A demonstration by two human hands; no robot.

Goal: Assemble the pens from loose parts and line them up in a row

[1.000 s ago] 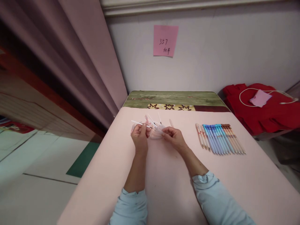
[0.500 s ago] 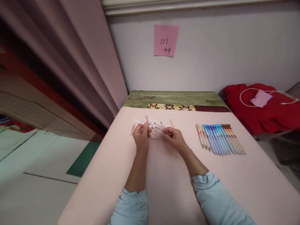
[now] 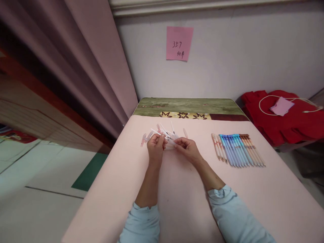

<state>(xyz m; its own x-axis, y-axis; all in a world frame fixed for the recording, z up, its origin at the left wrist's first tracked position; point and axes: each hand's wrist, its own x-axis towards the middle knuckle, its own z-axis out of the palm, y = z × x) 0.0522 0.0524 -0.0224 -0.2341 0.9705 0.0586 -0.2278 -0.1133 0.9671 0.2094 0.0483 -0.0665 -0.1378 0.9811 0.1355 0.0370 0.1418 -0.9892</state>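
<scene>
My left hand [image 3: 155, 150] pinches a thin white pen refill [image 3: 155, 131], its rear end sticking out past the fingertips to the upper left. Close by on the right, my right hand [image 3: 189, 149] grips a clear pen barrel [image 3: 172, 143] between thumb and fingers. The refill's tip points at the barrel; whether it is inside cannot be made out. Behind the hands lie loose white refills [image 3: 172, 126] with dark tips, partly hidden. Clear-and-pink pen pieces [image 3: 143, 139] rest left of my left hand. Another pale pen part [image 3: 185, 132] lies beyond my right hand.
On the right of the pink-covered table [image 3: 187, 202] lies a neat row of assembled pens [image 3: 234, 152] in white, blue and brown. A pink note [image 3: 179, 44] hangs on the wall. Red cloth [image 3: 260, 118] with a white cable is at far right; a curtain [image 3: 101, 57] borders the left.
My left hand has moved slightly right with the refill, closer to my right hand, uncovering more of the pen pieces on the left. My right hand has stayed almost still.
</scene>
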